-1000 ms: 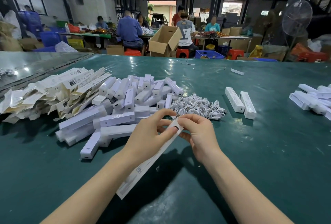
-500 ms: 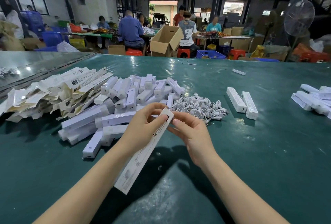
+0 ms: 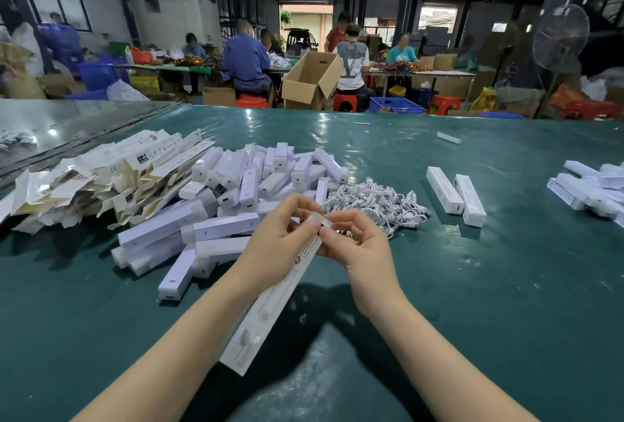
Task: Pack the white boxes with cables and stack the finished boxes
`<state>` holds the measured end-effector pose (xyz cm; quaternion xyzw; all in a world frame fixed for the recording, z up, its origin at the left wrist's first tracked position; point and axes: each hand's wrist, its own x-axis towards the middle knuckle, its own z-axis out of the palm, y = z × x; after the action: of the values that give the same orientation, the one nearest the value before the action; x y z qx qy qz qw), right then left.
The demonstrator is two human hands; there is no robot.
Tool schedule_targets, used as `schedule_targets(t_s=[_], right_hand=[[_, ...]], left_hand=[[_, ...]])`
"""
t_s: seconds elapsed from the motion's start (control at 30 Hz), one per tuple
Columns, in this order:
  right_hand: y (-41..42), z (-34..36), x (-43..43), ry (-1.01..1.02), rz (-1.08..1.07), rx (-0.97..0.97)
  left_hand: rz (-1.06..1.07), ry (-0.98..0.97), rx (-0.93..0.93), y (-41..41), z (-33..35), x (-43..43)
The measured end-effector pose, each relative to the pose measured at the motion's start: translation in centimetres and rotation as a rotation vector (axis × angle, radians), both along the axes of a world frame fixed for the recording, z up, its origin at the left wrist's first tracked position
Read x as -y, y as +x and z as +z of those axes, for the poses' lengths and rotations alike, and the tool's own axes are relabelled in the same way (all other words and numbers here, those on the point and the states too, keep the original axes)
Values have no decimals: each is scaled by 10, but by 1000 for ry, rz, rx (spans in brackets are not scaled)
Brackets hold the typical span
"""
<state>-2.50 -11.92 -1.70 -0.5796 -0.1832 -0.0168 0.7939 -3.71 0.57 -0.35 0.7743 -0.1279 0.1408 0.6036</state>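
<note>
I have the long white box (image 3: 270,306) slanting up from the lower middle of the frame, its far end raised between both hands at centre. As I judge it, the step in hand is working the small flap at that far end; whether it is being opened for loading or tucked shut I cannot tell. To do it well, I would brace the box body with one hand so it cannot twist. The other would fold the flap squarely along its crease, not by a corner, since the thin card looks easy to buckle.

The left grip (image 3: 280,239) is closed round the box's upper part, with thumb and forefinger pinching near the end. The right grip (image 3: 361,246) pinches the end flap with its fingertips, the other fingers curled in.

The cables (image 3: 378,202) lie heaped just beyond the hands. A pile of white boxes (image 3: 236,192) sits to their left. Two finished boxes (image 3: 456,193) lie side by side right of centre on the counter (image 3: 506,286).
</note>
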Motion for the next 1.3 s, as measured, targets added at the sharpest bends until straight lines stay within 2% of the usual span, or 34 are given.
schedule_targets(t_s=[0.07, 0.13, 0.23, 0.33, 0.43, 0.53, 0.6, 0.67, 0.77, 0.83, 0.9, 1.03, 1.3], right_hand=[[0, 2, 0, -9, 5, 19], [0, 1, 0, -145, -70, 100], [-4, 3, 8, -626, -100, 370], [-2, 2, 16, -1024, -98, 605], [8, 2, 25, -1118, -212, 677], [18, 2, 36, -1121, -266, 648], [27, 1, 47, -1104, -426, 612], [39, -1, 64, -1064, -703, 545], [54, -1, 90, -904, -963, 243], [64, -6, 102, -829, -1008, 102], [75, -13, 109, -749, -1024, 12], [102, -16, 118, -668, -1031, -197], [143, -10, 112, -725, -1061, -391]], left_hand=[[84, -45, 34, 1, -2, 4], [315, -182, 82, 5, -5, 7], [593, -544, 52, 9, -1, -3], [676, -713, 32, 14, -3, -16], [698, -802, 10, 17, -6, -16], [608, -904, -26, 18, -9, -11], [529, -865, -56, 18, -12, -2], [507, -730, -98, 18, -18, 9], [509, -417, -61, 11, -31, 27], [464, -215, -18, 7, -40, 34], [416, -101, -27, 6, -44, 34], [376, -63, -93, 7, -44, 33], [353, -16, -106, 11, -46, 31]])
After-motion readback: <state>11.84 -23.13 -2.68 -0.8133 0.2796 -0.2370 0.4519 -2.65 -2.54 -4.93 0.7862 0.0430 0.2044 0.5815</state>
